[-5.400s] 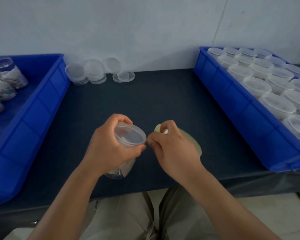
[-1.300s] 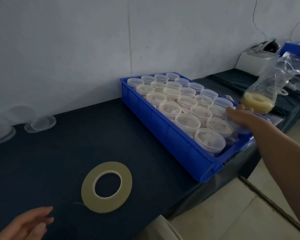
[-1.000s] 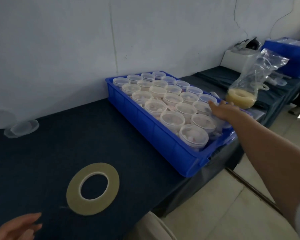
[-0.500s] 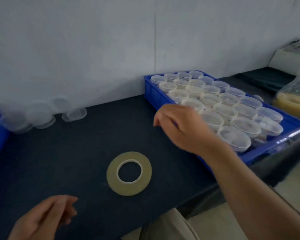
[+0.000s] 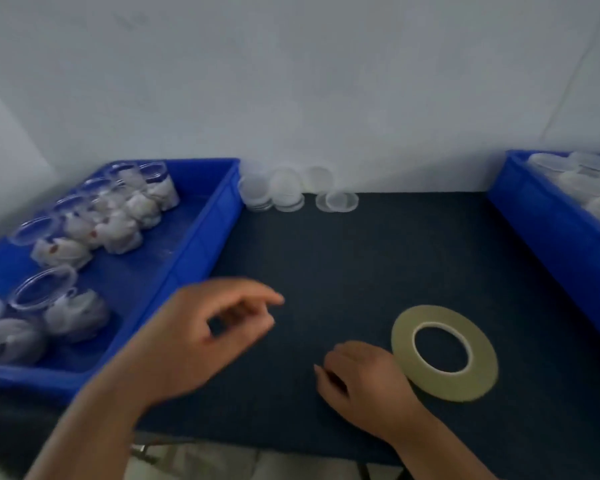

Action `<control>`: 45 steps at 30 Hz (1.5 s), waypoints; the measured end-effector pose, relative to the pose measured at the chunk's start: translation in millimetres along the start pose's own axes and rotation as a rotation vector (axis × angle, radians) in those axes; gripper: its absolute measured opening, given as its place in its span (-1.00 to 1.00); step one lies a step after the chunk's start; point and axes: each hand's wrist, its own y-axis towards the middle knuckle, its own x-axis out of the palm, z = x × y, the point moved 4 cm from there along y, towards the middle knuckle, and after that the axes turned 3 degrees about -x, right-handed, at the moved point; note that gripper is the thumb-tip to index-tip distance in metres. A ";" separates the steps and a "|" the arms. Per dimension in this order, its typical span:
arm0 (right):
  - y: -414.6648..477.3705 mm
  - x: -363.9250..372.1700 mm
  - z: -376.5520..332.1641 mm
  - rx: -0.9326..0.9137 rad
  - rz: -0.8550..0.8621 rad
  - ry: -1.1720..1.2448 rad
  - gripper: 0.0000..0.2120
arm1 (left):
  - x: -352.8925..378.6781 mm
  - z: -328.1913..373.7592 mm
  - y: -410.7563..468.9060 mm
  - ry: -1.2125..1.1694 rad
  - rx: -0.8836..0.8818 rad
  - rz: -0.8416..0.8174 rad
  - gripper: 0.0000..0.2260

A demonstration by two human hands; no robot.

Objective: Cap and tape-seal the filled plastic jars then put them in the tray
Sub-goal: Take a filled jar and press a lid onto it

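A dark blue table [image 5: 361, 258] runs up to a white wall, with a blue tray at each side.

The left tray [image 5: 201, 237] holds the filled plastic jars [image 5: 132, 206] that have no caps on. They are clear, with pale contents, and most lean or lie tilted. One cluster sits towards the tray's far left corner, and a few more are at the near left edge of the view.

The right tray [image 5: 551, 230] is only partly in view. It is packed with capped jars [image 5: 589, 181] standing close together, and blur hides any detail on them.

At the back of the table, against the wall and just beside the left tray's far corner, are short stacks of clear lids [image 5: 284, 190]. A loose lid [image 5: 336, 201] lies flat just to their right.

The tape roll [image 5: 444, 388], a wide, flat yellowish ring with a white core, lies flat on the table right of centre, well apart from both trays.

The left hand [image 5: 201, 337] hangs over the table near the left tray's right wall and is smeared by motion. Its fingers are loosely curled with the thumb apart, and its grip is released, with nothing in it.

The right hand [image 5: 364, 379] is low on the table near the front edge, back upward, its outer edge against the left rim of the tape roll. Its fingers are loosely bent towards the table. This grip is released too, and no jar, lid or tape end shows in it.

Neither hand touches a jar.
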 end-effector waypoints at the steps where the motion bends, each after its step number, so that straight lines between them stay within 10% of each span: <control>1: 0.1 -0.1 0.4 -0.013 0.008 0.004 -0.63 | -23.4 -5.8 10.8 0.020 -0.060 0.044 -0.78; 7: 4.3 0.5 -4.1 -0.064 -0.004 -0.011 -0.64 | -134.7 -100.3 127.2 0.448 -0.425 0.121 -0.89; 12: 7.7 3.8 2.7 -0.063 0.019 -0.026 -0.65 | -160.3 -243.7 178.6 0.726 -0.848 0.011 -0.45; 20: 0.0 42.1 31.1 -0.005 -0.080 -0.215 -0.72 | -145.7 -331.6 177.4 0.815 -0.858 0.007 -0.09; 30: 13.3 18.9 18.6 -0.060 0.074 -0.155 -0.65 | -163.3 -356.3 185.0 0.795 -0.880 0.235 -0.69; 38: 13.2 17.0 14.0 -0.044 0.053 -0.095 -0.64 | -123.8 -305.3 156.2 0.771 -0.415 0.177 -0.78; 45: 11.0 11.0 7.0 -0.006 0.014 -0.059 -0.65 | -111.8 -248.2 131.8 0.773 -0.389 0.169 -0.89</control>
